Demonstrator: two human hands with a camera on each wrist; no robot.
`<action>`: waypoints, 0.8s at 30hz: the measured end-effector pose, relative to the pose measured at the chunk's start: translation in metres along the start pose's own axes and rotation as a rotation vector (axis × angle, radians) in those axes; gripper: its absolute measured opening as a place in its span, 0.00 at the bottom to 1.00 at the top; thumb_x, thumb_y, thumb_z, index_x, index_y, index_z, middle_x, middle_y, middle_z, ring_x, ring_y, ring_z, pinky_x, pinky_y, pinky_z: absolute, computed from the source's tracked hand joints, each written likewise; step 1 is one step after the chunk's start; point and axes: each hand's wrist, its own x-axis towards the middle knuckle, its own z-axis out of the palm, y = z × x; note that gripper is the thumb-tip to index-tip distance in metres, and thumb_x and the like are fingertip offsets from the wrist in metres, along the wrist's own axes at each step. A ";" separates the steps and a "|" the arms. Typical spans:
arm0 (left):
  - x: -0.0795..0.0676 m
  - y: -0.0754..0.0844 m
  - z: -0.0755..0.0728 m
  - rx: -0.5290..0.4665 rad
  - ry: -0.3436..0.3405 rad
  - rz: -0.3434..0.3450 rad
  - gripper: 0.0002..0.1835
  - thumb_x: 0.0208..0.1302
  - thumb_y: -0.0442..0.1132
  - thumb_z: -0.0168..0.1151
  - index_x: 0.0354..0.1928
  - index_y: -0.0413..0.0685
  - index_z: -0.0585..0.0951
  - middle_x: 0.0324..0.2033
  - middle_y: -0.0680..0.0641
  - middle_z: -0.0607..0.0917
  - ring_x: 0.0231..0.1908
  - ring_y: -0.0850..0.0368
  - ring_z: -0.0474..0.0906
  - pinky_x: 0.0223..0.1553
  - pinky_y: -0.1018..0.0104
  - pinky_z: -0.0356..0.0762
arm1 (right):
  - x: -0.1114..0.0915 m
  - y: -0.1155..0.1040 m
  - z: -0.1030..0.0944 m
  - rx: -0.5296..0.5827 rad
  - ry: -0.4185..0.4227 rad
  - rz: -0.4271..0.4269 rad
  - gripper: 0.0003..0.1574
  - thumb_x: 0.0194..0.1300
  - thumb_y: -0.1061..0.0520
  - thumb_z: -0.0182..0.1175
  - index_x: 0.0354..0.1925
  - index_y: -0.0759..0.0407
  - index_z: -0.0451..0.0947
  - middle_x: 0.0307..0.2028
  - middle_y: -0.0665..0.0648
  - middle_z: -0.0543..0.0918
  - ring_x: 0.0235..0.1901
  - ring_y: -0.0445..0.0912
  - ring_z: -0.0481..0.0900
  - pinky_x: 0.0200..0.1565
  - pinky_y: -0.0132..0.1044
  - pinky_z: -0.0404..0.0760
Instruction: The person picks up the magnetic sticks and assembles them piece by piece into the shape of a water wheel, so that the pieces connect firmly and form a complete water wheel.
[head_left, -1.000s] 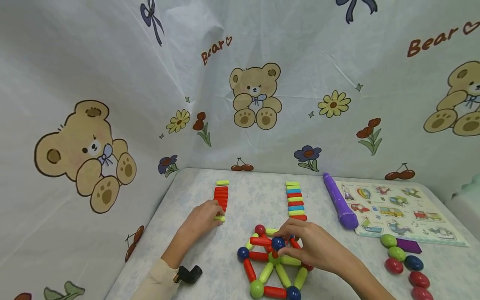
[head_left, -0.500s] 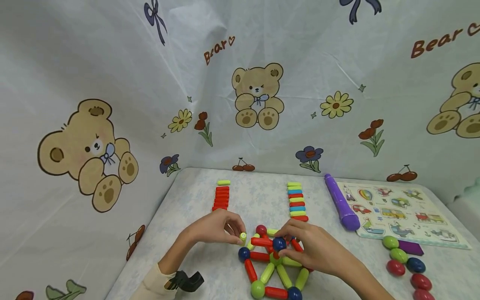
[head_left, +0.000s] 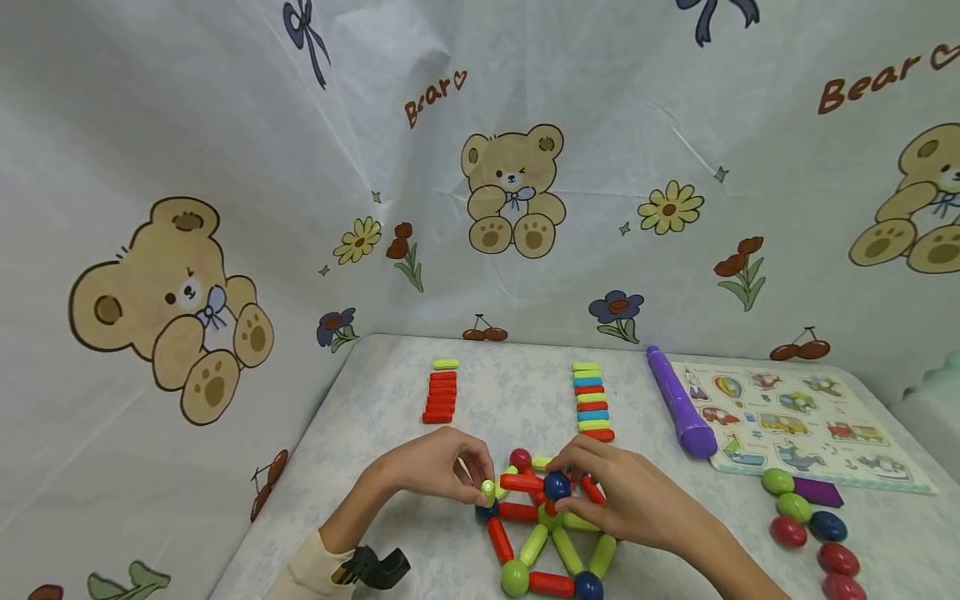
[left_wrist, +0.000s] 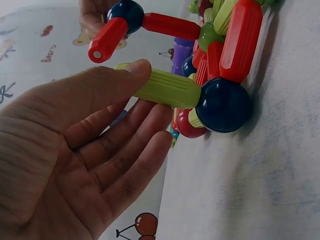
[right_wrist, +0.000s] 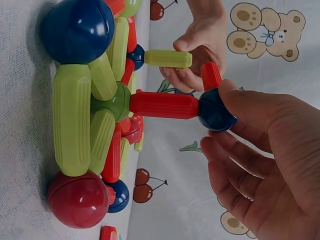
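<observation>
My left hand (head_left: 442,465) pinches a yellow-green magnetic stick (left_wrist: 170,89) between thumb and fingers. The stick stands upright, its lower end touching a dark blue ball (left_wrist: 224,106) at the left corner of a flat wheel of sticks and balls. Above the wheel's middle, my right hand (head_left: 615,492) pinches another dark blue ball (right_wrist: 216,111). That ball tops an upright red stick (right_wrist: 162,105), which rises from the green centre ball (right_wrist: 119,102). A second red stick (left_wrist: 111,37) juts from the held ball toward the left hand. The right hand hides part of the wheel in the head view.
Behind the left hand lies a column of red sticks (head_left: 441,397) with one yellow-green stick (head_left: 446,364). A mixed-colour column (head_left: 592,407) lies farther right. A purple toy microphone (head_left: 678,402), a picture board (head_left: 795,421) and several loose balls (head_left: 787,531) occupy the right side.
My left hand has picked the yellow-green stick from the near end of the red column, carried it rightward and lowered it onto the corner blue ball. The right hand keeps its hold.
</observation>
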 end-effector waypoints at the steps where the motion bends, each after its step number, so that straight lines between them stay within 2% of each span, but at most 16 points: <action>1: 0.001 0.000 0.000 -0.002 -0.003 -0.003 0.10 0.64 0.34 0.79 0.42 0.56 0.89 0.36 0.61 0.89 0.38 0.66 0.88 0.46 0.70 0.86 | -0.001 0.000 0.000 -0.001 -0.001 0.002 0.22 0.69 0.38 0.73 0.56 0.41 0.83 0.50 0.41 0.83 0.44 0.34 0.81 0.44 0.34 0.87; 7: 0.004 -0.001 0.003 -0.012 -0.014 -0.002 0.09 0.64 0.34 0.78 0.42 0.55 0.88 0.36 0.61 0.89 0.38 0.65 0.88 0.46 0.71 0.86 | -0.008 0.000 -0.009 -0.005 0.005 0.023 0.27 0.70 0.34 0.71 0.59 0.43 0.82 0.51 0.44 0.84 0.42 0.35 0.80 0.40 0.32 0.85; 12: 0.006 -0.004 0.004 -0.027 -0.022 -0.008 0.09 0.64 0.34 0.78 0.42 0.55 0.88 0.37 0.60 0.89 0.38 0.65 0.88 0.46 0.71 0.86 | -0.026 0.010 -0.030 -0.067 0.104 0.097 0.24 0.70 0.38 0.73 0.59 0.39 0.82 0.50 0.42 0.84 0.43 0.34 0.79 0.36 0.30 0.82; 16: 0.006 -0.005 0.005 -0.046 -0.028 -0.018 0.09 0.64 0.34 0.78 0.42 0.56 0.88 0.37 0.58 0.89 0.39 0.63 0.88 0.46 0.70 0.87 | -0.051 0.034 -0.050 -0.148 0.166 0.180 0.21 0.67 0.44 0.76 0.57 0.42 0.85 0.47 0.41 0.86 0.42 0.35 0.80 0.37 0.30 0.83; 24: 0.002 -0.006 0.001 -0.034 -0.016 -0.022 0.09 0.63 0.35 0.78 0.41 0.56 0.88 0.37 0.58 0.89 0.39 0.63 0.87 0.45 0.70 0.86 | -0.104 0.105 -0.070 -0.288 0.137 0.378 0.20 0.66 0.48 0.78 0.54 0.46 0.87 0.45 0.45 0.87 0.39 0.40 0.82 0.33 0.33 0.81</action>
